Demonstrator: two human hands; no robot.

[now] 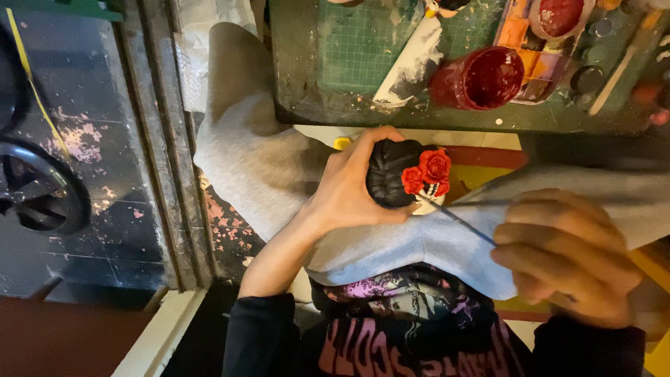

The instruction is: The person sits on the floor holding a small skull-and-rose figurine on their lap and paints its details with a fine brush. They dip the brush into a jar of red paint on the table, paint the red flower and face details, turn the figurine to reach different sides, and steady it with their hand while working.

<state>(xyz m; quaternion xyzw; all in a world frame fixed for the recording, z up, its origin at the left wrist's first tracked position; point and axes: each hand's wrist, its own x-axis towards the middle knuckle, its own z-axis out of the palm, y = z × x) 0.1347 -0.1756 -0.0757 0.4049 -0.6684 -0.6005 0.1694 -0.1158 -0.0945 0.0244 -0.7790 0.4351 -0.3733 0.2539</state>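
Fingers of the left hand [349, 188] clasp a black figurine [394, 174]; right hand [565, 258] pinches a thin brush [457, 218]. Red paint cup [481, 78] sits at one o'clock.

The figurine [401, 174] sits in the left grip [352, 188]. The brush [457, 218] runs from the right grip [565, 258] leftward to the figurine. Beyond both grips, the cup [481, 78] stands on the desk [307, 84].

A small round ridged figurine [392, 174] is showing glossy black, topped with bright red moulded roses [427, 173]. A plastic cup [480, 78] is glowing deep red on a paint-speckled green grid mat [359, 45].
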